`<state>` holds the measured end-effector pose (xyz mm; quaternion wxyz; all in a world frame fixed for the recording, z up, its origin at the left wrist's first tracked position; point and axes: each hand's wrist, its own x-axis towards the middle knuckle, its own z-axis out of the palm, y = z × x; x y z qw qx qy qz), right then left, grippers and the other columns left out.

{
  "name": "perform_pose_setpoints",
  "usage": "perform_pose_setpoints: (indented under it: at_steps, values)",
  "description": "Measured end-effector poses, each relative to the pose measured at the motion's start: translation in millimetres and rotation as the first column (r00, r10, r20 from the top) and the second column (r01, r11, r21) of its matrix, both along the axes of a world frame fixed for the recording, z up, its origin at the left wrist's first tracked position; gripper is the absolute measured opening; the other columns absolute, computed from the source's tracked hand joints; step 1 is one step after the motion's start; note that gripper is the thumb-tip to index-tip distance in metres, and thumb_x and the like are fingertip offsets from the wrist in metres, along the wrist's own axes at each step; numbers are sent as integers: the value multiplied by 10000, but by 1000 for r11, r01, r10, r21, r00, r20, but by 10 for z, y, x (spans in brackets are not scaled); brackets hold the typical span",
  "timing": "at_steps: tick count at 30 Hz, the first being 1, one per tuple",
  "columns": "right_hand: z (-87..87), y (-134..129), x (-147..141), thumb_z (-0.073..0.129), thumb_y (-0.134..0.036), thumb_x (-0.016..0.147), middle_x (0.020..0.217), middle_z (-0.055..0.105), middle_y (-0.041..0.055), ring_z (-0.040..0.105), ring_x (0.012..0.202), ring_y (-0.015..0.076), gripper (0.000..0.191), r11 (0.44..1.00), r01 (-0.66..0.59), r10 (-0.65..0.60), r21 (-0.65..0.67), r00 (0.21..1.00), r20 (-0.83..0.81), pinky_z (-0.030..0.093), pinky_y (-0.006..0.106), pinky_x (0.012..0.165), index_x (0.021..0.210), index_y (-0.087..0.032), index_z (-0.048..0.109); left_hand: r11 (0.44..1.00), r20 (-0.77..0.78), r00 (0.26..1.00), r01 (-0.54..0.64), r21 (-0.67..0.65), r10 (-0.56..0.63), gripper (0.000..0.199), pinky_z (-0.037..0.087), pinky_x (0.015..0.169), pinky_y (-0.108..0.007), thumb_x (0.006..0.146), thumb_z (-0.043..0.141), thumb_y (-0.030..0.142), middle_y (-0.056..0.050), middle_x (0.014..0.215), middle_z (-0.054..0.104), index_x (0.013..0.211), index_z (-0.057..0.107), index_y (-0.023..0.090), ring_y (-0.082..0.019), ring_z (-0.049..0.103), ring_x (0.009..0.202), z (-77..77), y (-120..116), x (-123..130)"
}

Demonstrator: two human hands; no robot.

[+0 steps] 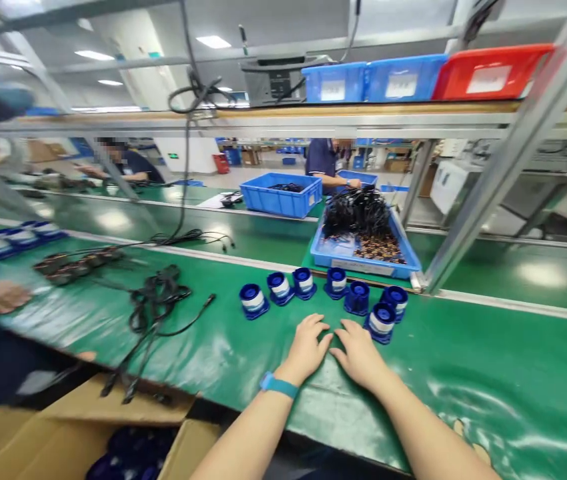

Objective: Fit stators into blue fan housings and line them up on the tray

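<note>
1. One co-worker's hand (1,297) lay flat at the far left, beyond the coiled black cables.
2. An open carton (113,403) stood below the edge of the surface (503,340), dark blue pieces inside, presumably kept low to leave the work area free.
3. Black cables (158,300) lay in a loose tangle, ends hanging over the edge, perhaps too long to sit neatly.
4. The left hand (308,343), palm down with fingers spread, rested on the surface, grasping nothing visible.
5. Seven blue parts (357,298) stood in a loose arc just beyond both hands, likely for short reach; six showed white bands, with no readable writing.
6. Two blue bins (383,81) sat on the overhead shelf, white labels facing out, probably for checking from the seat; their print was too blurred to read.
7. The right hand (358,350), also released and palm down, lay just beside the nearest blue part.
8. A blue tray (363,267) held black leads behind; its front label was illegible.
9. A red bin (493,70) ended the shelf row, its white label unreadable.
</note>
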<state>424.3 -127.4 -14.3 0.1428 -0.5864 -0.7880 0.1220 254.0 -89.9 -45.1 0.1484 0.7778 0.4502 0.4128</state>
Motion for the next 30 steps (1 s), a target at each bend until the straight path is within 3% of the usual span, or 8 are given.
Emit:
perform_pose_setpoints:
  at_steps: [3,6,11,13,15,18,23,30]
  values:
    - [-210,83,110,590,-342,946,1481,502,212,446,1382,351,423,997,-30,32,78,999,-32,394,502,1117,1292,-107,650,989,8,991,-135,62,135,202,542,921,-360,971,521,241,-71,952,736,912,706,186,-183,678,946,143,-14,-167]
    - [-490,241,161,527,-423,962,1473,520,186,459,1375,348,435,987,-49,64,155,993,-96,422,526,1087,1259,-138,669,914,-82,915,-385,127,396,227,490,1010,-366,972,494,278,-92,1026,711,937,698,185,-198,642,1048,376,157,-764]
    - [-711,405,60,420,-493,987,1446,549,161,474,1363,342,489,967,9,25,255,992,-127,421,556,1080,1228,-154,676,563,-204,533,-814,140,821,555,280,1151,-626,896,590,384,-259,1539,368,1384,543,123,-432,296,1451,813,559,-2264]
    - [-719,444,8,392,-493,990,1427,565,161,485,1350,341,505,961,28,5,276,993,-121,421,558,1079,1218,-145,679,371,-468,325,-928,8,822,702,329,1100,-643,867,617,508,-240,1604,261,1479,459,203,-473,282,1446,863,650,-2731]
    - [-717,471,-19,378,-501,990,1416,576,157,491,1344,338,518,958,33,1,284,993,-119,423,558,1078,1208,-145,683,247,-609,240,-966,-74,756,619,400,1035,-615,910,535,522,-253,1527,368,1449,506,219,-465,395,1369,829,676,-3022]
    - [-719,483,-16,371,-515,992,1423,575,147,485,1352,330,523,960,28,6,280,993,-122,423,558,1079,1207,-155,684,231,-640,249,-966,-113,727,463,438,1000,-546,973,406,367,-266,1366,491,1336,605,162,-422,487,1290,732,641,-3180]
    - [-734,471,-5,370,-522,989,1418,576,145,487,1349,325,513,959,42,-2,279,990,-140,424,557,1076,1195,-171,683,309,-690,356,-930,-198,631,411,510,917,-422,943,439,224,-168,1221,586,1324,592,195,-265,660,996,719,453,-3249]
    - [-698,474,-20,377,-514,978,1420,572,147,476,1354,323,504,967,49,-8,251,987,-160,412,555,1085,1189,-171,682,377,-728,399,-903,-207,558,533,512,940,-389,861,426,132,-173,1173,611,1369,560,224,-279,671,1043,713,31,-3280]
